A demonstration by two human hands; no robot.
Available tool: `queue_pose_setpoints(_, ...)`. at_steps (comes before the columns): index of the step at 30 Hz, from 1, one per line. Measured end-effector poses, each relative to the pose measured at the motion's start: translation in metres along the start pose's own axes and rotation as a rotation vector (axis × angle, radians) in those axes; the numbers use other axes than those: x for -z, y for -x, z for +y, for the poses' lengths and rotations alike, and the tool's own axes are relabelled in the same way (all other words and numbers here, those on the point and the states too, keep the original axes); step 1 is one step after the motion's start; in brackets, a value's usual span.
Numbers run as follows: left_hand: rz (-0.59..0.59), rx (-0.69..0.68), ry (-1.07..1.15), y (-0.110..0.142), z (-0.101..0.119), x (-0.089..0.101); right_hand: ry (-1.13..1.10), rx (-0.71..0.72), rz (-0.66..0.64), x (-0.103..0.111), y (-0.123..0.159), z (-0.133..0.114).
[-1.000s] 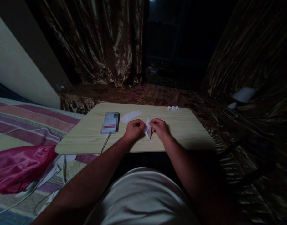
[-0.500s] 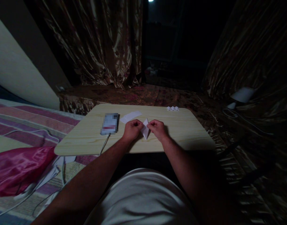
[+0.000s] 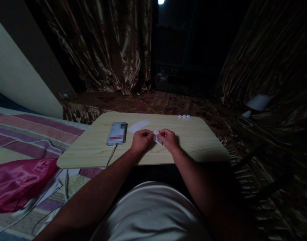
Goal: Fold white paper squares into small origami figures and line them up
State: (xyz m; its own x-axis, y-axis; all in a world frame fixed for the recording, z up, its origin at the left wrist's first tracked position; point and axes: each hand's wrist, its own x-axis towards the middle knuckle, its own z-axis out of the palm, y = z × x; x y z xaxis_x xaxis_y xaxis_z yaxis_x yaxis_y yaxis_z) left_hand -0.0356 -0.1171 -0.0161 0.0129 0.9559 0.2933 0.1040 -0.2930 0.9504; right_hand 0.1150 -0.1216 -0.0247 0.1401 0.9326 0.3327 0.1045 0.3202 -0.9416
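Note:
A small piece of folded white paper (image 3: 157, 137) is held between my two hands, just above the wooden table (image 3: 88, 152). My left hand (image 3: 142, 139) pinches its left edge between thumb and fingers. On the other side, my right hand (image 3: 167, 137) is closed on its right edge. The fingertips cover part of the paper, so its full shape is hidden. Beyond my left hand lie several flat white paper strips (image 3: 140, 125), overlapping one another. Three small folded white paper pieces (image 3: 184, 117) sit in a row at the table's far edge.
A phone (image 3: 116, 133) with a blurred screen lies at the table's left, its white cable (image 3: 110, 156) running off the near edge. On the striped bed at left is a shiny pink cloth (image 3: 22, 182). A white lamp (image 3: 258, 102) stands at right, near dark patterned curtains.
The folded paper has turned between my fingers: its lower point has swung to the right, and less of it shows. Both hands keep their grip and have barely moved.

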Motion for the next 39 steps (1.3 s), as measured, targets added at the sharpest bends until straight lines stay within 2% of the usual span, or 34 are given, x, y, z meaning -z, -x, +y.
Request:
queue_pose_setpoints(11,-0.019,0.048,0.067,0.000,0.004,0.001,0.052,0.020,-0.015,-0.001,0.002,0.003)
queue_pose_setpoints(24,-0.121,0.079,0.127,-0.002,0.001,0.003,-0.137,-0.088,-0.105,-0.002,0.001,0.001)
queue_pose_setpoints(39,-0.108,0.140,0.148,0.000,0.008,0.001,-0.058,-0.113,-0.147,0.000,0.005,-0.008)
